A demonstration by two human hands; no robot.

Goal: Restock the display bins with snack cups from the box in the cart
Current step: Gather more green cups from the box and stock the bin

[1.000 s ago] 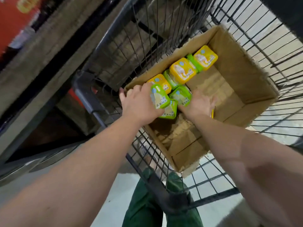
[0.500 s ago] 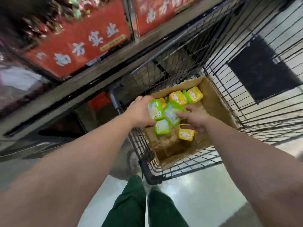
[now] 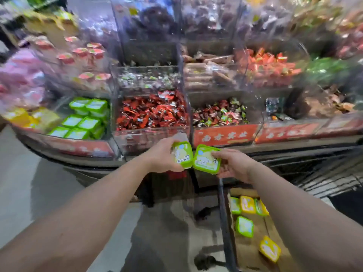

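Cups in transit: my left hand (image 3: 164,155) gripping green cup (image 3: 182,154), right hand (image 3: 233,165) gripping second cup (image 3: 206,159), touching, before red-candy bin (image 3: 151,112). Next: swinging left, lowering onto green stack (image 3: 82,118). More waiting in box (image 3: 253,244).

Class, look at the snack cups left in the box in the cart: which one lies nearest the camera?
The yellow cup at the bottom of the cardboard box. It lies alone, below the single green cup and the row of cups further up.
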